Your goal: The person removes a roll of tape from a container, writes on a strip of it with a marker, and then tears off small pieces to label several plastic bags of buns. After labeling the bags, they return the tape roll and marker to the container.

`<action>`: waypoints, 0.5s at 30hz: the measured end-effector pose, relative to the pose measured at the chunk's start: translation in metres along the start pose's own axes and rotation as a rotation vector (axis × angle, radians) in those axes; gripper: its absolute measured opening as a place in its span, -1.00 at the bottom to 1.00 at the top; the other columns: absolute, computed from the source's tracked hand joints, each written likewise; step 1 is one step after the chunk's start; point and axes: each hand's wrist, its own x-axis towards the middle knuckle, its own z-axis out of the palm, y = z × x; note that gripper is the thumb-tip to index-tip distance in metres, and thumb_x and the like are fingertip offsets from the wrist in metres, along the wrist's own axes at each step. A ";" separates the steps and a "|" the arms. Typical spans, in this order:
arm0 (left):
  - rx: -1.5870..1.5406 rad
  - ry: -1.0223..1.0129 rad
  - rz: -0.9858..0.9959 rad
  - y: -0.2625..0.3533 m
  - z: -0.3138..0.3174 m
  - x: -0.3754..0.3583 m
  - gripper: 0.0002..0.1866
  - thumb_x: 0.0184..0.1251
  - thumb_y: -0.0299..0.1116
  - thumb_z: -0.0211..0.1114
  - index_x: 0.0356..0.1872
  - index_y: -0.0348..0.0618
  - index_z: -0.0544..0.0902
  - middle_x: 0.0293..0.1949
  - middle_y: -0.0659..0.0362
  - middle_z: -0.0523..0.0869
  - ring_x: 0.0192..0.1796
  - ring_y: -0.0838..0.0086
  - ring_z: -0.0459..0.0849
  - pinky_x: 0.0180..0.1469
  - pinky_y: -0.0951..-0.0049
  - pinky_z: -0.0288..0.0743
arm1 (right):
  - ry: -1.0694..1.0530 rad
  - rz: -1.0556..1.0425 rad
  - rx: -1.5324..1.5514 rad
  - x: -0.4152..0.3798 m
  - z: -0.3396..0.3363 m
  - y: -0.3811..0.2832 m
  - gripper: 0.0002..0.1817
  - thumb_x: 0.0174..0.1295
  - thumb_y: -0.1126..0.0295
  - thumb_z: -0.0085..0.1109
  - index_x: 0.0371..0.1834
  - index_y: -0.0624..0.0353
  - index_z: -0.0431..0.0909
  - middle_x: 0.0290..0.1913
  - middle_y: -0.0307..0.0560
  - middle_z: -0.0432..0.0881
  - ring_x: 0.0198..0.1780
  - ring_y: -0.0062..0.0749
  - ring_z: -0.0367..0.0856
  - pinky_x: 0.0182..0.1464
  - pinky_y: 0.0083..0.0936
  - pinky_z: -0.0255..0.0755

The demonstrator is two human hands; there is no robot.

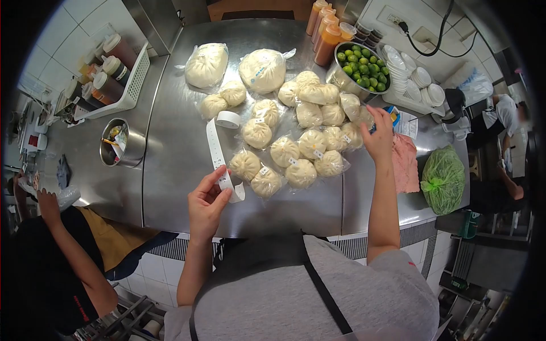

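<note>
A curling strip of white labels (215,142) is pinched between the thumb and fingers of my left hand (208,196). It runs away from me across the steel counter to a loose coil. At the right end of the buns, my right hand (380,136) has its fingers curled on a clear-bagged steamed bun (358,112). Several more bagged buns (311,143) lie grouped between my hands, some with small white labels (293,161) stuck on. Two large bags of buns (261,70) sit behind them.
A steel bowl of green limes (362,68) and orange sauce bottles (328,44) stand at the back right. Right of my arm lie a pink cloth (405,163) and a bag of greens (443,181). A steel pot (123,143) and a co-worker's arm (74,250) are left.
</note>
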 end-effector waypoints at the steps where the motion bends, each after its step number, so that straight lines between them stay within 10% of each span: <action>1: 0.004 0.001 0.007 0.000 0.000 0.000 -0.55 0.17 -0.64 0.18 0.15 -0.32 0.44 -0.02 0.15 0.59 -0.18 0.66 0.54 -0.08 0.63 0.44 | 0.005 -0.001 -0.004 0.002 0.006 0.012 -0.58 -0.05 0.42 0.23 -0.04 0.19 0.51 -0.18 -0.02 0.52 -0.09 -0.15 0.49 0.01 -0.31 0.35; 6: -0.014 0.016 0.005 0.000 -0.001 0.000 -0.55 0.17 -0.64 0.18 0.14 -0.32 0.44 -0.06 0.18 0.60 -0.18 0.66 0.54 -0.10 0.63 0.44 | -0.422 0.218 0.112 0.020 0.018 0.039 -0.34 -0.25 0.15 0.33 0.01 0.16 0.44 -0.16 0.06 0.53 -0.07 -0.01 0.49 0.03 -0.28 0.35; 15: -0.017 0.074 0.033 -0.002 0.002 -0.001 -0.55 0.11 -0.70 0.20 0.09 -0.34 0.47 -0.08 0.21 0.50 -0.20 0.64 0.57 -0.14 0.67 0.47 | -0.465 0.068 0.362 0.012 -0.069 -0.051 -0.49 -0.35 0.37 0.35 -0.19 0.14 0.47 -0.17 -0.01 0.48 -0.03 -0.11 0.43 0.05 -0.31 0.30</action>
